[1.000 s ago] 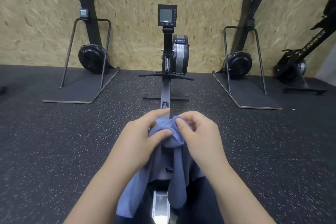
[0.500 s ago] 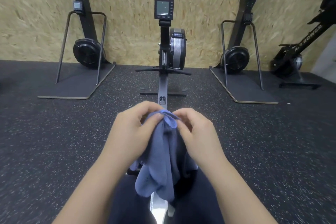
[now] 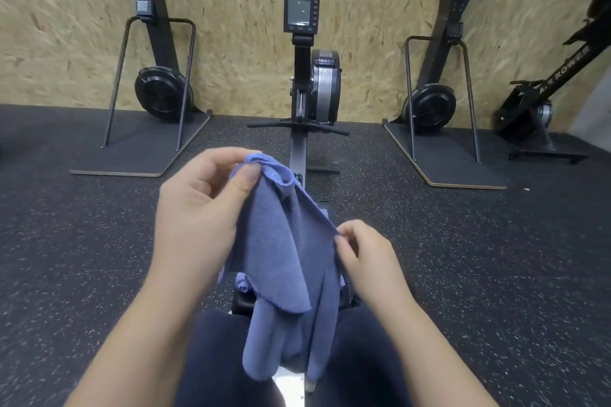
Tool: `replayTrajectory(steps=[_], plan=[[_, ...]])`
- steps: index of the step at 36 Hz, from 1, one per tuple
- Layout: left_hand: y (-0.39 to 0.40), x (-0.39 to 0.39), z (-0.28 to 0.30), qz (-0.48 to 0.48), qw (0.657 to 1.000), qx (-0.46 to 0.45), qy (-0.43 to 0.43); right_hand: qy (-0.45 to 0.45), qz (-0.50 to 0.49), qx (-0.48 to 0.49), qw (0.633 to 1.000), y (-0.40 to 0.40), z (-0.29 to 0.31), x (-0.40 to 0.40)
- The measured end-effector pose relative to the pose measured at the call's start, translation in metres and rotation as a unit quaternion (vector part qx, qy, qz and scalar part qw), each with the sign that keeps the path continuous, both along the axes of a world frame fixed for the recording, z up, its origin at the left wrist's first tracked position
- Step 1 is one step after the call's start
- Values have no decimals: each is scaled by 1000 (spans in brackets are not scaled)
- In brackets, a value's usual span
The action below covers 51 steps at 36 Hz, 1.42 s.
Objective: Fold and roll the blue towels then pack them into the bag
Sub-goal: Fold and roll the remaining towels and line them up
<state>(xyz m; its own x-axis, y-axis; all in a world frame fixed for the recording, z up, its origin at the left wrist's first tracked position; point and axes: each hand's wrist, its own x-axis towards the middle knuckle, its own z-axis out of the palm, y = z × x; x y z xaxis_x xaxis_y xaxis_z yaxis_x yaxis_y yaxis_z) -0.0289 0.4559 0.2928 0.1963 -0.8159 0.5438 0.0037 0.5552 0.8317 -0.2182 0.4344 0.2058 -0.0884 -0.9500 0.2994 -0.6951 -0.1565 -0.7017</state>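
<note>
- Fingers (image 3: 228, 155) of the left hand (image 3: 198, 208) curl over a bunched corner of the blue towel (image 3: 281, 258), with the thumb pressing the cloth from the near side; this hand grips the towel at its highest point.
- Fingertips of the right hand (image 3: 367, 254) pinch the towel's right edge, lower than the left hand's grip and just beside the cloth's fold line.
- Between the two hands the blue towel is stretched on a slant, upper left to lower right; below them it hangs in loose folds, its lower end draped between the person's dark-trousered legs (image 3: 360, 357).
- A second small piece of blue cloth (image 3: 243, 284), rolled or bunched, shows under the left forearm beside the hanging towel; whether it is a separate towel cannot be told.
- Head view, background: a rowing machine (image 3: 317, 89) stands straight ahead, its monitor (image 3: 301, 11) raised on a post and its rail (image 3: 297, 155) running toward the person, passing behind the towel.
- Two ski-type trainers (image 3: 158, 92) (image 3: 433, 106) on flat base boards stand left and right of the rower against a chipboard wall (image 3: 238, 10).
- An air rower (image 3: 535, 102) stands tilted at the far right.
- Speckled black rubber flooring (image 3: 82, 258) covers the ground.
</note>
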Motion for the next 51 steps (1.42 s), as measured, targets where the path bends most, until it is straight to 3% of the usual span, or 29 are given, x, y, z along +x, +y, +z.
replayTrajectory(steps=[3, 8, 13, 18, 22, 29, 40, 46, 51], plan=[[-8, 6, -7, 45, 995, 16, -90, -38, -10, -4, 999, 1, -2, 3], [-23, 16, -36, 88, 948, 111, -284, -124, 9, -4, 992, 6, 11, 13], [-14, -6, -51, -3, 924, 129, -359, -157, 49, -14, 986, 14, 21, 26], [-7, -25, -50, -3, 902, 119, -414, -180, 72, -57, 979, 18, 29, 32], [-9, -24, -46, 20, 918, 115, -378, -183, 98, -73, 976, 20, 31, 30], [-13, -11, -34, 15, 963, 93, -251, -103, 77, -68, 989, 17, 22, 20], [-10, 9, -17, 43, 987, 54, -144, -22, 19, -11, 1000, 12, -2, 0], [-17, 17, -22, 95, 983, 67, -140, -142, -29, -27, 989, 16, 1, 4], [-22, 11, -39, 57, 976, 124, -171, -221, 25, -40, 974, 20, 22, 25]])
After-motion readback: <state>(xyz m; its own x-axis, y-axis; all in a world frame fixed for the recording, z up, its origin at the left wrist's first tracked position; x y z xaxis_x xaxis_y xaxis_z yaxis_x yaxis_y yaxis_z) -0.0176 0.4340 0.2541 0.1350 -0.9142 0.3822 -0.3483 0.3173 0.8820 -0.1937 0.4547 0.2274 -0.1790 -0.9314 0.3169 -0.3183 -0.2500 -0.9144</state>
